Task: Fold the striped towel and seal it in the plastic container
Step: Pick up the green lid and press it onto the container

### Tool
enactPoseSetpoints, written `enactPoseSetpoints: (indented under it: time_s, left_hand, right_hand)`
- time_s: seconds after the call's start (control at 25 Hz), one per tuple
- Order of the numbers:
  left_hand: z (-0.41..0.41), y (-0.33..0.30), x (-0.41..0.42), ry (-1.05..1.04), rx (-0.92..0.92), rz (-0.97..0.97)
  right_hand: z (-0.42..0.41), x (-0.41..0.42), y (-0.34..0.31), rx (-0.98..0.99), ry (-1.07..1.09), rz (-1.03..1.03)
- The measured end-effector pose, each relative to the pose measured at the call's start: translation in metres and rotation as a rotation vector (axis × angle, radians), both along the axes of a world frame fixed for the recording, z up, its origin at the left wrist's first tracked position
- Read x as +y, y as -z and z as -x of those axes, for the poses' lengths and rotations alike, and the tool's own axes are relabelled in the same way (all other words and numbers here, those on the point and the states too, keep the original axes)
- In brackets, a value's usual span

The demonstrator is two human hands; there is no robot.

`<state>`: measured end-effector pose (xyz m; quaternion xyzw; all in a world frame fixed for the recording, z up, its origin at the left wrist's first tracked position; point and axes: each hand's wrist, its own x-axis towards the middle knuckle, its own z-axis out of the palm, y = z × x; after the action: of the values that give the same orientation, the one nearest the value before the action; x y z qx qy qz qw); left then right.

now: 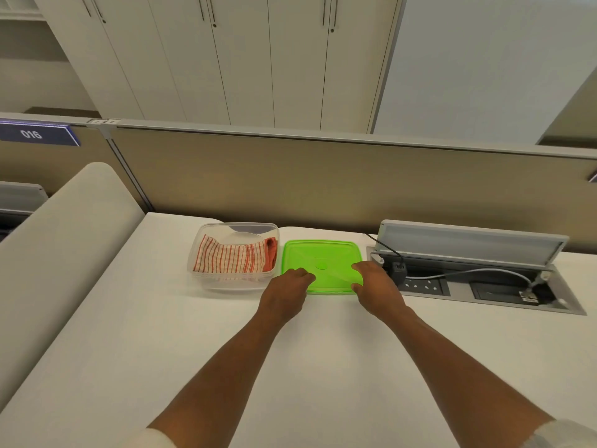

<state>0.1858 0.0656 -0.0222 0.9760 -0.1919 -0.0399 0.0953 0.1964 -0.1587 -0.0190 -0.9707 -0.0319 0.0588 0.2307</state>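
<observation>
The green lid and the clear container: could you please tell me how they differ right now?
The green lid is opaque, flat and bare; the clear container is see-through, deep and holds the folded striped towel. Both hands are at the lid; none touch the container. Both sit on the table, roughly square.

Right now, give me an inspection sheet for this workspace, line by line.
Surface: white desk, flat.
Job's things: folded striped towel lying inside clear plastic container; green lid flat on the desk beside it, not yet on.
Clutter: nothing seen.
Hands: left hand and right hand both at the lid's near edge.
Cables: black and grey cables in open power tray.
Surroundings: beige partition, white cabinets.
</observation>
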Motion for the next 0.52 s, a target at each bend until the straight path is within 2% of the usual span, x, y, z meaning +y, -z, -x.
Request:
enactPoseSetpoints:
  time_s: [0.16,0.28,0.52]
  left_hand:
    - [0.002,0.013,-0.014,-0.084,-0.024,-0.162]
    - [0.001,0.016,-0.024,-0.116,-0.068,-0.197]
    - [0.000,0.017,-0.026,-0.033,-0.124,-0.246]
  right_hand:
    - [0.002,-0.016,0.010,0.033,-0.013,-0.006]
    - [0.005,-0.026,0.017,0.069,0.007,-0.037]
    - [0.010,-0.034,0.020,0.130,0.003,-0.053]
